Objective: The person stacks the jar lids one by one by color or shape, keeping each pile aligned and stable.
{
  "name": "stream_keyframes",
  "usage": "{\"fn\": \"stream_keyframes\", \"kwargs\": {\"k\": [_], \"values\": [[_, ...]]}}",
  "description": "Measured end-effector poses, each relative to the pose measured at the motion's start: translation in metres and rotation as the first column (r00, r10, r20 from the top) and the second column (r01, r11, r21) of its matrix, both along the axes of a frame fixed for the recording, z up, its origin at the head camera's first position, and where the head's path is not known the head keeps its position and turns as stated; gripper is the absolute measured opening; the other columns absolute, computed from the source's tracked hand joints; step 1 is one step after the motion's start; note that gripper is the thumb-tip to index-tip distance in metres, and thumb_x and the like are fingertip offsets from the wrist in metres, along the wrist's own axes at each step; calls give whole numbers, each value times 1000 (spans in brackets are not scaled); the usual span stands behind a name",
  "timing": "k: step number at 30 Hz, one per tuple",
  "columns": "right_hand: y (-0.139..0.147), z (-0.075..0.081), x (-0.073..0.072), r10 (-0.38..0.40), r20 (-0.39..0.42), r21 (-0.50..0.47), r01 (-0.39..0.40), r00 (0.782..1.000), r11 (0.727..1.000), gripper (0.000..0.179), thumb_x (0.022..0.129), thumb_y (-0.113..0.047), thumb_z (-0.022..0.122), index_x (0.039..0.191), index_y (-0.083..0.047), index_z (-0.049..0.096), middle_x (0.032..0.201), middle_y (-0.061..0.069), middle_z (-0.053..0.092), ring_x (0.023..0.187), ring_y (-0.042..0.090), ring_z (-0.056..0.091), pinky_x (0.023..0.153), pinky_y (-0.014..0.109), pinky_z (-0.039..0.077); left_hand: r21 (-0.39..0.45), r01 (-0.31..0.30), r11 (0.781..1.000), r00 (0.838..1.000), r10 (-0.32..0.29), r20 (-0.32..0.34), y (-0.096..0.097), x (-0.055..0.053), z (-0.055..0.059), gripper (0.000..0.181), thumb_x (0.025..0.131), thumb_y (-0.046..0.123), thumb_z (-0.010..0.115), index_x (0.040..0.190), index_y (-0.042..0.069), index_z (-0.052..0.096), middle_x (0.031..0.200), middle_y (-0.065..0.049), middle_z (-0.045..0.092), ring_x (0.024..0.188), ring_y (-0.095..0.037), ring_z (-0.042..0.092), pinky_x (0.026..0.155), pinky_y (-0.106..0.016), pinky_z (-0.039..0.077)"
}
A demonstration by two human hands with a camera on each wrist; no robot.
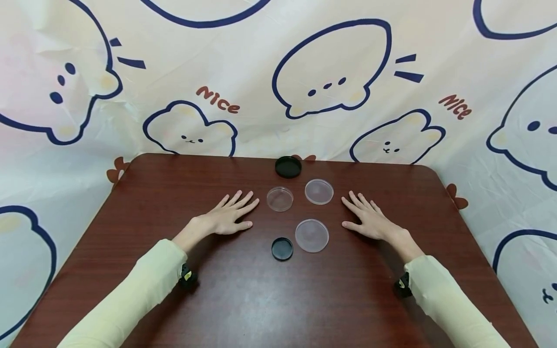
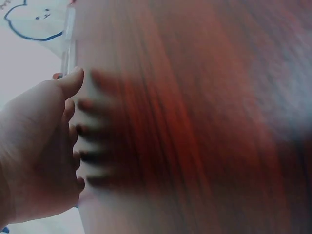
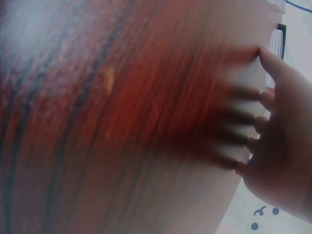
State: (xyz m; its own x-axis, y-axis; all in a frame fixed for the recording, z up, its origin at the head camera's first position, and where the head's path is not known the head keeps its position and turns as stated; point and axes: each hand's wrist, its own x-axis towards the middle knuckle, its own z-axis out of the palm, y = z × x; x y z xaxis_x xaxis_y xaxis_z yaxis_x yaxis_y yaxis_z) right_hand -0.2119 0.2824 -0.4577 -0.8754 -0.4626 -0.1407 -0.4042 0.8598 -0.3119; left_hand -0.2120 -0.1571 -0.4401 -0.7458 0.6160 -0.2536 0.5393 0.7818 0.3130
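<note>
My left hand is spread palm down at the table, its fingers straight and apart, holding nothing. On the other side, my right hand is spread the same way and is also without any object. Between the hands are shallow round dishes. A clear dish lies nearest my left fingertips; a second clear dish is closer to my right ones. Toward me sit a larger clear dish and a small dark round dish. A bigger black round dish lies at the far edge.
A dark red-brown wooden table carries everything, with glare on its near part. Behind and beside it hangs a white cloth with blue cartoon outlines. Each wrist bears a small black device, such as the left wrist device.
</note>
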Motion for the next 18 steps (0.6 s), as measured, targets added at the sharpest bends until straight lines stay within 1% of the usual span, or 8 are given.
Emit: {"fn": "stream_keyframes", "kwargs": {"k": [3, 5, 7, 8, 11, 14, 16, 18], "values": [[-1, 0, -2, -4, 11, -4, 4, 1000, 1000, 78, 95, -51, 53, 154, -11, 24, 159, 19, 8, 144, 41, 3, 109, 63, 4, -7, 28, 1000, 1000, -28, -5, -1, 2, 0, 67, 101, 43, 45, 156, 16, 17, 161, -13, 3, 145, -38, -1, 111, -59, 2], [-4, 1, -5, -11, 14, -22, 11, 1000, 1000, 76, 95, -49, 55, 154, -10, 26, 159, 20, 9, 144, 41, 4, 108, 64, 5, -4, 36, 999, 999, -36, -13, -4, 4, 0, 67, 101, 42, 46, 156, 16, 18, 161, -13, 4, 145, -39, -1, 111, -59, 2], [-8, 1, -10, -13, -3, -63, 12, 1000, 998, 75, 95, -44, 58, 152, -6, 28, 158, 23, 13, 143, 43, 9, 107, 65, 8, 6, 48, 999, 999, -48, -21, -5, 6, -1, 66, 102, 40, 46, 156, 15, 19, 161, -14, 5, 145, -40, 0, 111, -60, 3], [-11, 2, -12, -16, -11, -100, 15, 1000, 995, 73, 95, -40, 59, 151, -5, 30, 157, 24, 15, 142, 44, 11, 106, 66, 10, 12, 55, 998, 998, -55, -22, -6, 7, -1, 65, 102, 39, 47, 156, 15, 20, 161, -14, 5, 145, -40, 0, 111, -60, 3], [-20, 1, -22, -16, -57, -228, 2, 998, 974, 69, 94, -30, 64, 148, 1, 34, 152, 28, 24, 138, 46, 22, 105, 64, 19, 26, 81, 996, 997, -81, -17, -6, 9, -2, 64, 102, 38, 46, 155, 14, 21, 161, -14, 5, 144, -41, 0, 110, -61, 3], [-29, 0, -32, -23, -72, -345, -3, 997, 939, 70, 92, -23, 68, 147, 3, 35, 149, 27, 31, 134, 43, 28, 105, 59, 26, 22, 93, 995, 996, -93, -11, -5, 10, -3, 63, 102, 38, 45, 156, 16, 20, 161, -13, 4, 145, -39, -1, 111, -59, 3], [-36, -2, -39, -26, -68, -386, -2, 997, 922, 74, 90, -23, 71, 147, 3, 34, 148, 25, 32, 131, 39, 31, 104, 55, 30, 14, 91, 996, 996, -91, -11, -5, 10, -4, 63, 102, 39, 46, 156, 18, 19, 161, -11, 3, 145, -38, -1, 112, -58, 3], [-42, -3, -45, -26, -53, -400, 3, 998, 916, 79, 88, -25, 73, 148, 3, 31, 148, 24, 32, 128, 38, 31, 102, 54, 33, -3, 87, 996, 996, -87, -11, -4, 10, -3, 64, 102, 41, 45, 156, 20, 18, 162, -10, 2, 145, -36, -2, 112, -57, 2]]}}
